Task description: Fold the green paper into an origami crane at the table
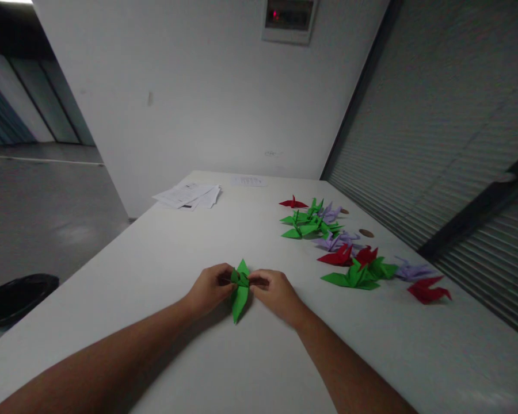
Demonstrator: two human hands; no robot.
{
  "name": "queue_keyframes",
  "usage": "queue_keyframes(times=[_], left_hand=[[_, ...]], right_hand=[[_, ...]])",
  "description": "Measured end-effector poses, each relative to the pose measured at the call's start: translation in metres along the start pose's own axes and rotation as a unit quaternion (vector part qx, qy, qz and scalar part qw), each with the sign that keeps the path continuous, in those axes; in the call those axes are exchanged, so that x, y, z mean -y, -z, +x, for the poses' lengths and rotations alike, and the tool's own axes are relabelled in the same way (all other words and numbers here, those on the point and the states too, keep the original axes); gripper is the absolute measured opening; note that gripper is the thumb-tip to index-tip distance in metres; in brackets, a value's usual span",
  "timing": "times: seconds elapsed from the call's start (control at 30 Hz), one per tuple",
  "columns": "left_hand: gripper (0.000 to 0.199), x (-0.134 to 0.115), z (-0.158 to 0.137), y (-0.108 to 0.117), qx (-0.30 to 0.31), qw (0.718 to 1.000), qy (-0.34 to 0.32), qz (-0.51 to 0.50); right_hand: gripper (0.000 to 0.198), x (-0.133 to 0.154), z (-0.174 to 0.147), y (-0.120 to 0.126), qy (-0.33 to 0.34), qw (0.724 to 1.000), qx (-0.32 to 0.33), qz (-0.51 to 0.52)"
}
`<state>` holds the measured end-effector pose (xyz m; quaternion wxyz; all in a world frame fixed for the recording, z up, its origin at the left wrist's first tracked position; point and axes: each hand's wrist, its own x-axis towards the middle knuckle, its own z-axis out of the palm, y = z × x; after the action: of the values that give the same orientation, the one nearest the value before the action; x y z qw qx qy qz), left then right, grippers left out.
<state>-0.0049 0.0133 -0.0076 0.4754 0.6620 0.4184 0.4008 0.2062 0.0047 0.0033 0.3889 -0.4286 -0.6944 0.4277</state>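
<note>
A green origami crane (240, 296) is held just over the white table (176, 356), its two wings pointing toward and away from me. My left hand (213, 288) pinches its left side between thumb and fingers. On the opposite side my right hand (276, 292) grips it with thumb and forefinger. Parts of the crane's middle are covered by my fingertips. To the right lie several finished paper cranes: green ones (354, 277), red ones (428, 290) and lilac ones (413, 270).
Loose printed papers (187, 195) lie at the table's far left, and another sheet (248, 180) at the back. Two brown round spots (366, 233) show near the right edge. A black-lined bin (19, 299) stands left on the floor. Blinds (435, 144) border the right side.
</note>
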Motion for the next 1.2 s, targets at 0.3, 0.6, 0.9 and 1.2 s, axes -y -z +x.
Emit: queue_keyframes(times=[0.3, 0.6, 0.9, 1.2], left_hand=[[0.026, -0.006, -0.002, 0.001, -0.010, 0.987, -0.028, 0.158], [0.027, -0.005, -0.001, 0.002, 0.005, 0.987, -0.029, 0.160], [0.050, -0.009, -0.002, 0.004, 0.051, 0.988, -0.068, 0.129], [0.087, -0.008, -0.004, 0.016, 0.049, 0.956, -0.093, 0.275]], right_hand=[[0.025, 0.006, -0.003, 0.001, 0.004, 0.990, 0.026, -0.142], [0.027, 0.009, -0.003, 0.002, 0.026, 0.981, 0.029, -0.190], [0.020, 0.012, -0.005, 0.002, 0.017, 0.973, 0.059, -0.223], [0.055, 0.005, -0.006, 0.016, 0.115, 0.963, 0.009, -0.242]])
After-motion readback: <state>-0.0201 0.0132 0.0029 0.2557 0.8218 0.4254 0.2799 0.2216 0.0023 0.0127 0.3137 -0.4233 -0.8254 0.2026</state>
